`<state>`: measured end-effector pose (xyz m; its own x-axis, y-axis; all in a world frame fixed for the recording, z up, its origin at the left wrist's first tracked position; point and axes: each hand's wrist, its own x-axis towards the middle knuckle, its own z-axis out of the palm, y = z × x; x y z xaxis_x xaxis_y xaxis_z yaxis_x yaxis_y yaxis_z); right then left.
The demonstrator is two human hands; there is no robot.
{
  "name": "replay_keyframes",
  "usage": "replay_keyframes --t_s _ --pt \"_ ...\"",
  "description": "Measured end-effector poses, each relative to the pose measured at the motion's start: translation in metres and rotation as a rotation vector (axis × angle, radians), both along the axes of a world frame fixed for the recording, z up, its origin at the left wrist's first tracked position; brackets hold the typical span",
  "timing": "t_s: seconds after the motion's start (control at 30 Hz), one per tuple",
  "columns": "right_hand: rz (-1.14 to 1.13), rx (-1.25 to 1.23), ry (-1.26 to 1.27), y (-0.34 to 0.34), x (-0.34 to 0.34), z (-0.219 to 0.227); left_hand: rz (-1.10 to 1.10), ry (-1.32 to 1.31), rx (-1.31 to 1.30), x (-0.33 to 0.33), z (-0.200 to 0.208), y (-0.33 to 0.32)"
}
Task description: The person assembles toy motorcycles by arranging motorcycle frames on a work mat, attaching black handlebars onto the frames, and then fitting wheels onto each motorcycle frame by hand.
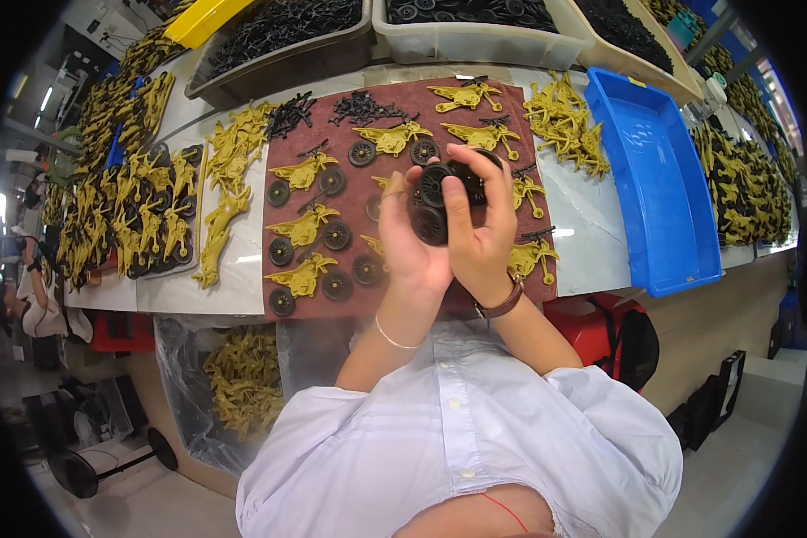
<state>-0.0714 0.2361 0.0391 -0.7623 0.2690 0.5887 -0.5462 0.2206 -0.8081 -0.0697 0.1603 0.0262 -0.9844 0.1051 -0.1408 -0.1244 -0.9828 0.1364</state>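
My hands are together above a maroon cloth, with several black toy wheels between them. My left hand is cupped under and along the left side of the wheels. Curled round the others, my right hand presses its thumb on a wheel. On the cloth lie yellow toy motorcycle body parts in loose columns. Several have a black wheel at each end and a small black part on top. My hands cover part of the middle column. Two piles of small black parts lie at the cloth's far edge.
Bins of black parts stand along the back. A blue tray is at the right, beside a yellow parts pile. More yellow parts and a stacked tray sit left. A plastic bag of yellow pieces is below the table edge.
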Motion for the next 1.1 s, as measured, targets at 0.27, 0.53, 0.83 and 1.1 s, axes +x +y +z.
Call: replay_keyframes --t_s 0.27,0.53,0.83,1.1 --pt "-0.054 -0.050 -0.045 0.016 0.001 -0.015 -0.020 -0.068 -0.036 0.000 -0.005 0.014" --pt "-0.092 -0.359 0.015 0.041 0.010 -0.004 -0.161 -0.207 0.046 0.005 0.002 0.005" --pt "0.001 0.022 -0.073 0.080 0.037 0.003 -0.486 0.233 -0.738 0.019 0.013 0.000" --pt "0.209 -0.583 -0.333 0.134 0.045 0.004 -0.114 0.395 -1.407 0.014 0.022 -0.015"
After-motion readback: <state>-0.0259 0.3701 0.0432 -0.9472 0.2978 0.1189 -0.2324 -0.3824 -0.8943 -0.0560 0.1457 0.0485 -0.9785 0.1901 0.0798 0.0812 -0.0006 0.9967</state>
